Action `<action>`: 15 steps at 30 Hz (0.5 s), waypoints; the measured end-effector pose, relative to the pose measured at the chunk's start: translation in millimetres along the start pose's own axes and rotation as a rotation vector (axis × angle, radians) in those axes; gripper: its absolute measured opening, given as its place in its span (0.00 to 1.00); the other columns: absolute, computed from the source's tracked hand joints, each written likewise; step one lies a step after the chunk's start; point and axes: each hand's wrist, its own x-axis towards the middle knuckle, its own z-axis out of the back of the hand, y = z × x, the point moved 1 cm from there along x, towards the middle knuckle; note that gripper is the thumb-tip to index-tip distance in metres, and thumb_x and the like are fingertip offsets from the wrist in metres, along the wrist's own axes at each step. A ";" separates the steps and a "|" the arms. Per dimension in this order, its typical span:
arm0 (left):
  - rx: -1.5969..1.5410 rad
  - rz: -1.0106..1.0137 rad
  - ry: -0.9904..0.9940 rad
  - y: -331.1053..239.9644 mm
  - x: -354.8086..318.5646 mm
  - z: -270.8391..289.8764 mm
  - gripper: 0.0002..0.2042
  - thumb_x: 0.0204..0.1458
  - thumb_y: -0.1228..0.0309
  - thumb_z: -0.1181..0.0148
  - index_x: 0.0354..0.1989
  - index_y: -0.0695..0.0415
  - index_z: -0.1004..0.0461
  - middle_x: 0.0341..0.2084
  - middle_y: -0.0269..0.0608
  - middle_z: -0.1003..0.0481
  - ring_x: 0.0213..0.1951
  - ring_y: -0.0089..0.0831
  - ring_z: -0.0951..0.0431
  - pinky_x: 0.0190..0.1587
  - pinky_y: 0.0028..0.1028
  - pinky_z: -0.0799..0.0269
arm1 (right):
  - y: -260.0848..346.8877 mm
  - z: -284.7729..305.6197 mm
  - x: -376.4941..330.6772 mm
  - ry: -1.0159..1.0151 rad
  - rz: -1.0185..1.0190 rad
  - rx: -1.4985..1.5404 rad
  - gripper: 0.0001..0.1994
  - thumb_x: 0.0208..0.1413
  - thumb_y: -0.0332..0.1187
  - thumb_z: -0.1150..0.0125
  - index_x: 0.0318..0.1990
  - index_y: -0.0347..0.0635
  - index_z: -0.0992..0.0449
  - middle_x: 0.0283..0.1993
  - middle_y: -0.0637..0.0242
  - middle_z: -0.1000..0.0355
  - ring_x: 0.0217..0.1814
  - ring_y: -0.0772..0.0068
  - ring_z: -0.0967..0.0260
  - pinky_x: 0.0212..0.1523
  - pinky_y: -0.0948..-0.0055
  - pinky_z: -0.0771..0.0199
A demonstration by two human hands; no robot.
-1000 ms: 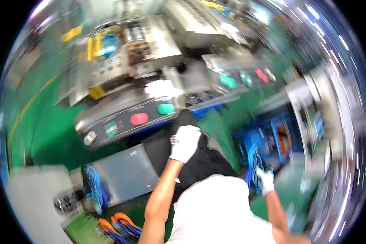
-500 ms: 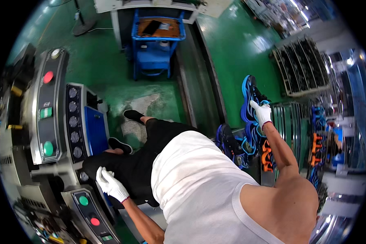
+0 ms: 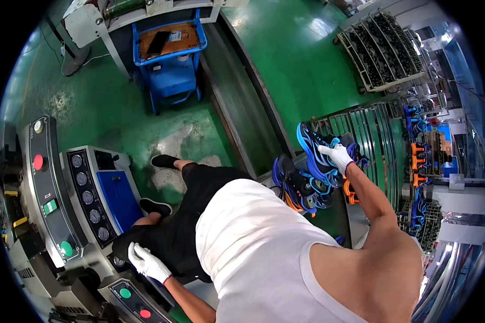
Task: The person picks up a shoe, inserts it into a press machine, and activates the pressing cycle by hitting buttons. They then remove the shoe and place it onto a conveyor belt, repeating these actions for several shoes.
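Note:
My right hand (image 3: 337, 157), in a white knit glove with a dark red cuff, grips a black and blue sneaker (image 3: 309, 152). The sneaker is tilted, with its bright blue sole edge showing. Close beside and below it, more black and blue sneakers (image 3: 292, 180) stand crowded together on a rack. An orange shoe piece (image 3: 350, 192) shows under my right wrist. On the other side, my left hand (image 3: 148, 265), gloved the same way, hovers by my knee near the machine's control panel. Its fingers are loosely bent and apart, with nothing visible in them.
At left stands a machine with a button panel (image 3: 51, 196), gauges (image 3: 88, 196) and a blue door (image 3: 121, 199). A blue cart (image 3: 170, 78) holds a phone. A metal floor channel (image 3: 248, 102) runs past it. Shelving racks (image 3: 380, 51) and a barred rack (image 3: 369, 134) stand at right.
My right hand has brought the sneaker leftward and lower, closer to the other sneakers. The whole view has turned slightly. My left hand stays near my knee.

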 end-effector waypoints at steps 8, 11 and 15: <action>0.016 -0.061 -0.029 -1.9 2.8 3.6 0.17 0.70 0.64 0.43 0.58 0.64 0.23 0.43 0.40 0.19 0.31 0.21 0.29 0.36 0.23 0.29 | 6.1 53.7 43.8 -0.437 0.110 0.088 0.47 0.47 0.64 0.26 0.57 0.22 0.25 0.56 0.37 0.22 0.60 0.45 0.22 0.58 0.58 0.23; 0.020 -0.078 -0.036 0.3 0.0 1.0 0.17 0.70 0.64 0.43 0.58 0.64 0.23 0.42 0.40 0.20 0.30 0.21 0.29 0.36 0.24 0.29 | -32.9 81.1 59.6 -0.565 0.131 0.005 0.41 0.47 0.63 0.26 0.55 0.31 0.23 0.54 0.38 0.21 0.57 0.43 0.21 0.57 0.54 0.23; -0.003 -0.070 -0.027 4.2 -6.4 -0.5 0.17 0.70 0.64 0.43 0.57 0.64 0.23 0.42 0.40 0.19 0.30 0.22 0.28 0.35 0.24 0.29 | -125.3 88.4 89.8 -0.701 0.243 -0.128 0.35 0.51 0.58 0.26 0.54 0.33 0.20 0.53 0.43 0.20 0.55 0.45 0.21 0.55 0.55 0.24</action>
